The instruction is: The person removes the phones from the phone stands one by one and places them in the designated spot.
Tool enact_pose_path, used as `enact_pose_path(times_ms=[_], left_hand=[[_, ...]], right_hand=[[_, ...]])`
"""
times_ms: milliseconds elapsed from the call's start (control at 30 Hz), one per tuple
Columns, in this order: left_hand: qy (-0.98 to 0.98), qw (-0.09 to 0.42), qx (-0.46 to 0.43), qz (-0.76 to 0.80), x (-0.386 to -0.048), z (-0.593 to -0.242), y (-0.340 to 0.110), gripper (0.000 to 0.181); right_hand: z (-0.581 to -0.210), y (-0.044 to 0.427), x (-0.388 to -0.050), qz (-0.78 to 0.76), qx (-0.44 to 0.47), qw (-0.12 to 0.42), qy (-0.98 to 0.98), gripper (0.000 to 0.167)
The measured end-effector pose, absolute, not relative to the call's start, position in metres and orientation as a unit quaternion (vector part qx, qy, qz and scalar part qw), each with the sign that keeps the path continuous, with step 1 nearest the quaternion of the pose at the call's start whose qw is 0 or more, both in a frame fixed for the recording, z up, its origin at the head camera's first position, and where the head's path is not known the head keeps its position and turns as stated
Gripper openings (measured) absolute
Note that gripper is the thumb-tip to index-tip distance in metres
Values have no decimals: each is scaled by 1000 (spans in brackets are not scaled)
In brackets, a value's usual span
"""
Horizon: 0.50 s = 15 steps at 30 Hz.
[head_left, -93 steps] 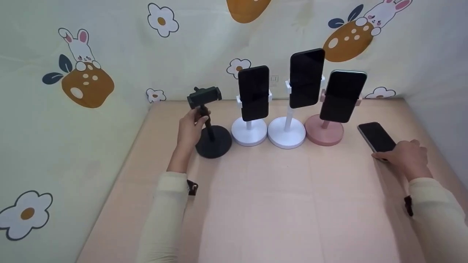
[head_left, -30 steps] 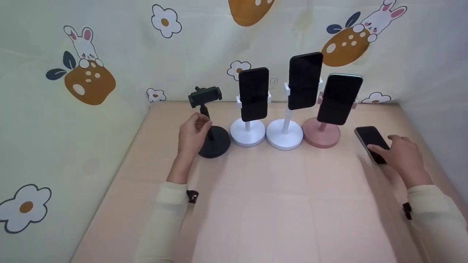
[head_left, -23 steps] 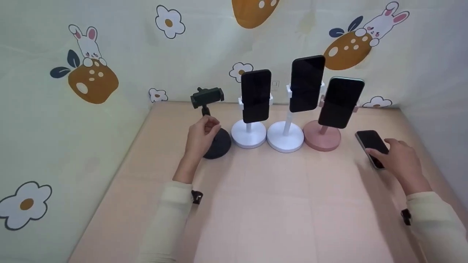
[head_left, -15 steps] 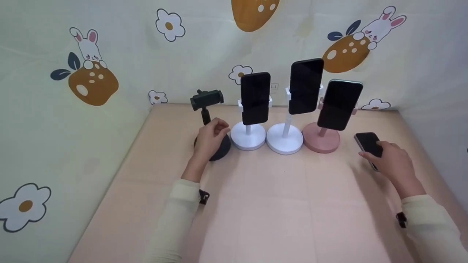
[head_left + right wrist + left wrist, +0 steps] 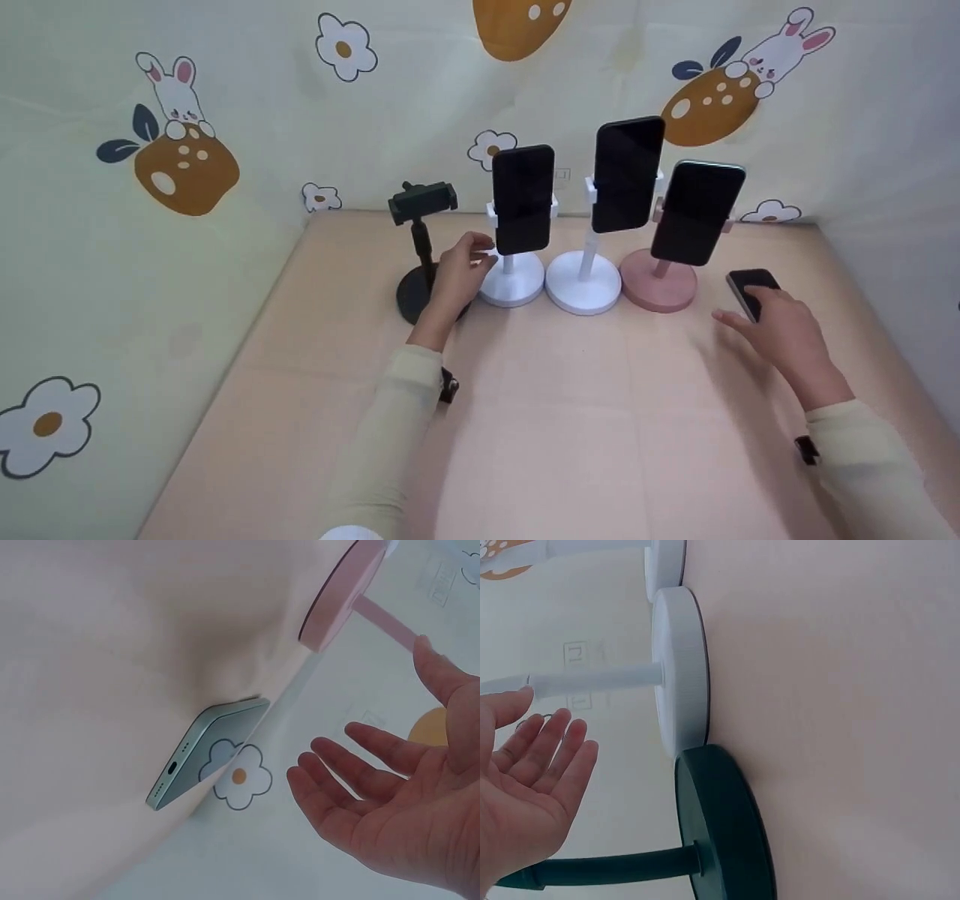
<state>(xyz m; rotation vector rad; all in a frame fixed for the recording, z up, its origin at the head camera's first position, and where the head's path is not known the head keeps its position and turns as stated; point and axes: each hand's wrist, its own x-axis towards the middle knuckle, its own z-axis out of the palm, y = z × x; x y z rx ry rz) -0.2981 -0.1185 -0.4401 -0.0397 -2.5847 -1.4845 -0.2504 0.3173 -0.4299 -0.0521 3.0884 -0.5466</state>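
Note:
My left hand (image 5: pixel 459 279) hovers between the black phone stand (image 5: pixel 422 202) and the shorter white phone stand (image 5: pixel 514 292), its loosely bent fingers near the white stem. That white stand holds a black phone (image 5: pixel 523 199). In the left wrist view the hand's palm (image 5: pixel 517 817) shows with nothing in it. The black stand's holder carries no phone. Over at the right, my right hand (image 5: pixel 791 330) is spread in the air near a phone (image 5: pixel 750 282) lying flat on the table. A gap shows between the fingers and this phone (image 5: pixel 214 744) in the right wrist view.
A taller white stand (image 5: pixel 583 291) and a pink stand (image 5: pixel 660 281) each hold an upright phone. The round bases stand in a row near the back wall (image 5: pixel 420 112), which has rabbit and flower prints. A pinkish cloth (image 5: pixel 555 420) covers the table.
My left hand has let go of the black stand's stem and moved right toward the shorter white stand. My right hand has left the flat phone's lower end and shifted left, fingers spread.

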Motion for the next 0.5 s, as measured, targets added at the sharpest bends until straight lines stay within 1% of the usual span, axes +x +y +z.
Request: enact_pose_path(times_ms=[167,267,400,500], left_hand=[[-855,84,-16,-512,-308,-444,-113,40],[-850,84,-13,-520,-313,-446,-109,43],[-850,78,-11,-520,-318,-447,-102,41],[-858,73,-15,-508,-321,-447,-98,41]], right_hand=[[-430,312,-249,-175,-36,-12,984,88],[-431,308,-248,-175,-42,-15,984,87],[-432,302,-247,-169,-48,-19,984,86],[-432,297,-246,-169,-46,-12,985,88]])
